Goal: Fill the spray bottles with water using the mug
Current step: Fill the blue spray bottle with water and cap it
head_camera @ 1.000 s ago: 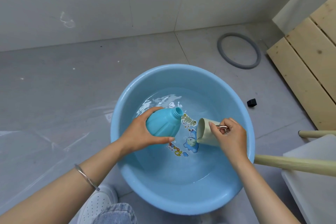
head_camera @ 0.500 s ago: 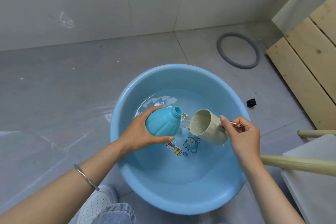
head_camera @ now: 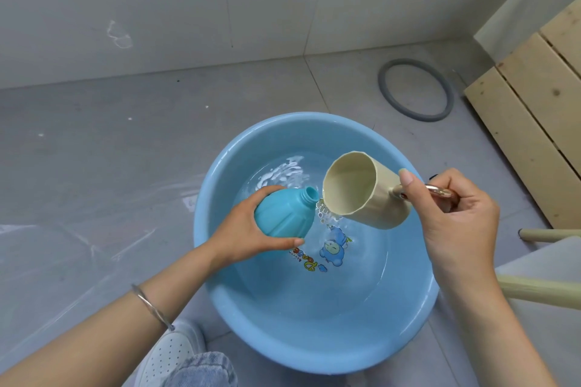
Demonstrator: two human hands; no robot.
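The left hand [head_camera: 246,239] is gripping one uncapped blue bottle [head_camera: 284,214], tilted above the middle of one blue basin [head_camera: 314,352]. The right hand [head_camera: 456,220] is pinching the handle of one cream mug [head_camera: 361,195], tipped with its rim just beside the bottle's neck. Water is dribbling from the mug into the basin's shallow water.

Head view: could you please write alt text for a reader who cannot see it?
The right hand tips a cream mug toward the open neck of a blue bottle gripped by the left hand, over a blue basin of water.
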